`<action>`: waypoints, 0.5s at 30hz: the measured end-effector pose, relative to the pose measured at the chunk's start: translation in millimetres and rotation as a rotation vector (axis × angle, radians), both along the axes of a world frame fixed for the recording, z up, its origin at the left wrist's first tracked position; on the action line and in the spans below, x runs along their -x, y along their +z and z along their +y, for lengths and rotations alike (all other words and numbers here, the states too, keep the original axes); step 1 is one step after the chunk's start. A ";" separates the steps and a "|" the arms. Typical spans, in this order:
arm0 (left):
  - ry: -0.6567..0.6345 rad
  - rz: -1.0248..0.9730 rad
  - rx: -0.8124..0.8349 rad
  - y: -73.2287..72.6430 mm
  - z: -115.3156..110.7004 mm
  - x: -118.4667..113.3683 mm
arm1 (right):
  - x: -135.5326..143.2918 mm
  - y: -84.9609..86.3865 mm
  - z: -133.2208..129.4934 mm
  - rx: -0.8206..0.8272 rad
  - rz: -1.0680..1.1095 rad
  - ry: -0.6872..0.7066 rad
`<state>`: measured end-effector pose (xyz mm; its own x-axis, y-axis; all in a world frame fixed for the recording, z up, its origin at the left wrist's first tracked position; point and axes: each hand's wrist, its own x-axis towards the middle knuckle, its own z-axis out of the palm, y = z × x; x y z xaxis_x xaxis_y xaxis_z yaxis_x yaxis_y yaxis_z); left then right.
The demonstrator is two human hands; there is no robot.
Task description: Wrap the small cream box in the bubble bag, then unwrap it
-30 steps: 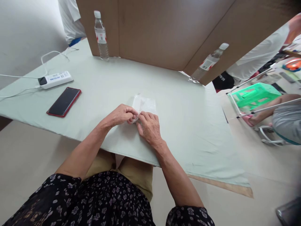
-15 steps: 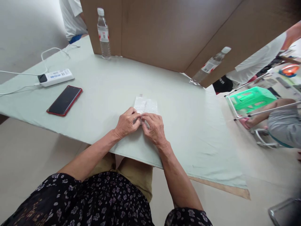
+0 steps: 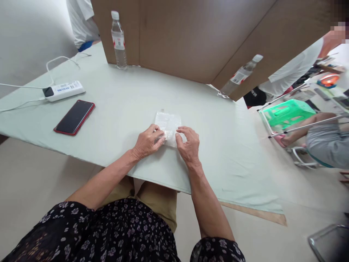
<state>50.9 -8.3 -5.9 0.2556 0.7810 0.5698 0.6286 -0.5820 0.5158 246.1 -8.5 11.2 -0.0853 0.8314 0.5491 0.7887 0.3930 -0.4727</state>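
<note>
A small, crinkled clear plastic bag, with a texture like bubble wrap, lies flat on the table near its front edge. My left hand pinches the bag's lower left side between thumb and fingers; the exact grip is partly hidden by the knuckles. At the bag's right side, my right hand is open, thumb and fingers curved and apart with nothing seen between them. Its fingertips are close to the bag's right edge, and whether they touch it I cannot tell.
A phone and a white power strip with cables lie to the left. Behind stand a cardboard screen and two water bottles, one left, one right. Other people sit beyond, near a green stool.
My right hand has let go at the middle of the bag and moved right, its fingers opening. The bag's lower part now shows. My left hand stays in place.
</note>
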 end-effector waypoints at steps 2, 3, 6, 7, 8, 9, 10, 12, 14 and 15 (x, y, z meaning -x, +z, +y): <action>-0.020 -0.027 0.006 0.9 0.2 0.2 | -2.2 -4.5 2.8 0.082 -0.009 -0.036; -0.027 -0.039 0.018 1.5 0.2 0.4 | -3.7 -6.6 4.3 0.116 -0.013 -0.059; -0.038 -0.066 0.066 3.5 -0.2 0.8 | -9.7 -10.6 8.1 0.171 -0.022 -0.129; -0.041 -0.074 0.079 3.9 -0.4 0.8 | -12.0 -11.2 9.2 0.188 -0.028 -0.154; -0.044 -0.082 0.087 4.2 -0.5 0.8 | -14.1 -11.6 10.0 0.216 -0.034 -0.178; -0.047 -0.090 0.090 4.4 -0.5 0.8 | -15.9 -12.0 10.7 0.251 -0.041 -0.196; -0.048 -0.097 0.092 4.4 -0.5 0.8 | -17.1 -12.4 11.3 0.290 -0.047 -0.207; -0.046 -0.103 0.095 4.3 -0.4 0.6 | -17.6 -13.4 11.7 0.345 -0.064 -0.208; -0.040 -0.100 0.100 4.2 -0.3 0.3 | -15.7 -14.0 11.3 0.356 -0.086 -0.196; -0.039 -0.099 0.102 4.1 -0.2 0.2 | -14.4 -13.6 10.8 0.354 -0.096 -0.194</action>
